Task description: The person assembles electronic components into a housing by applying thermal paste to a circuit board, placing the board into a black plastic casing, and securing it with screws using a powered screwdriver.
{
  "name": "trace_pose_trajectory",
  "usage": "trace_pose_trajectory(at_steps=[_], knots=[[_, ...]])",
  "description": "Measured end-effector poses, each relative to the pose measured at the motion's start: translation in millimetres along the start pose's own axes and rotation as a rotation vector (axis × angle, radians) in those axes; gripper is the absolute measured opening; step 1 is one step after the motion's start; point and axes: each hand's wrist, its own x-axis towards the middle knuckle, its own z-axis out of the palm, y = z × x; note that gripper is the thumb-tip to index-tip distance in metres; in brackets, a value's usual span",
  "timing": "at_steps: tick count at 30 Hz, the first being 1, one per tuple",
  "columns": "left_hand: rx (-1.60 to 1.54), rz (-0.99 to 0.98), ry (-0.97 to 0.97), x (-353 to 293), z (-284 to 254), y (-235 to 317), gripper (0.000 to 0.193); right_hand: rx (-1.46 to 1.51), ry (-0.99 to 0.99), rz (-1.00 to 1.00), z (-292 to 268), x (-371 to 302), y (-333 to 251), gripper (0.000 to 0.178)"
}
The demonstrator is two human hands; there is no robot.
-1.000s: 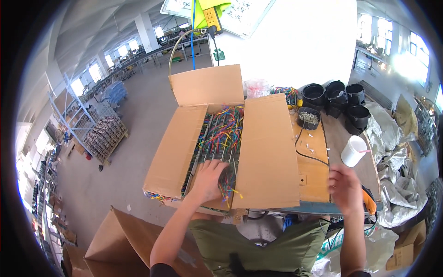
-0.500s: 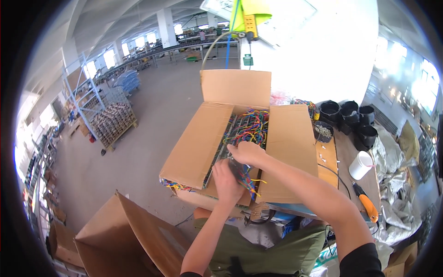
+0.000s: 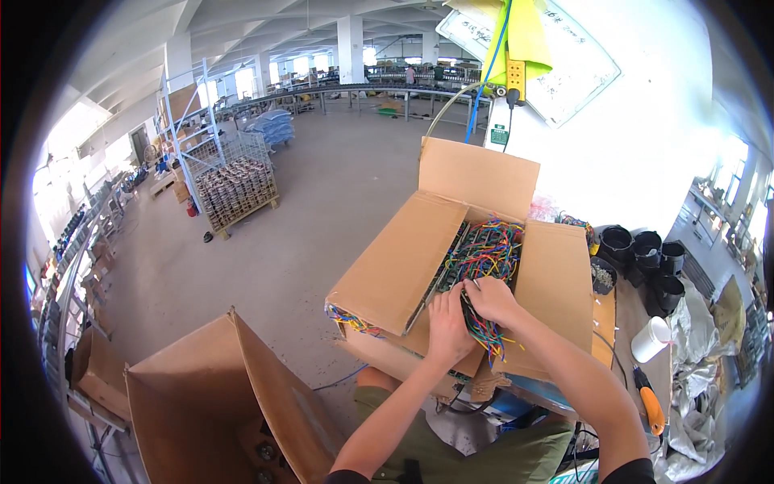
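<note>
Both my hands meet over the near end of an open brown cardboard carton (image 3: 395, 270), which sits on a tabletop (image 3: 630, 310) with its flaps spread. Between them is a dark piece trailing thin red, blue, green and yellow wires (image 3: 485, 332). My left hand (image 3: 450, 324) curls against its left side; my right hand (image 3: 493, 300) grips it from the upper right. My fingers hide most of the dark part, so I cannot tell exactly where each fingertip bears.

The wired piece lies in the carton's mouth, its long axis slanting from my joined fingers back toward my body and a little to the right. Its loose wire ends hang on my side of the right hand, just right of the left hand and closest to the left palm. My right forearm comes in across the right-hand flap.

Directly beyond my knuckles, a tangled layer of multicoloured wires (image 3: 493, 246) fills the carton's far part. To my right stand a white plastic cup (image 3: 650, 340) and an orange-handled tool (image 3: 649, 409); low on my left, well apart from both hands, a larger open brown box (image 3: 181, 375) gapes upward.
</note>
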Motion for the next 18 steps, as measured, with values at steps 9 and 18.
trace_pose_trajectory(at_steps=[9, 18], knots=[[-0.084, 0.053, -0.015, 7, 5, 1, 0.085, 0.096, -0.005, 0.062, -7, -2, 12, 0.057], [-0.058, 0.096, -0.039, 23, 1, 24, 0.088, 0.196, -0.082, 0.132, -35, -5, 8, 0.059]])
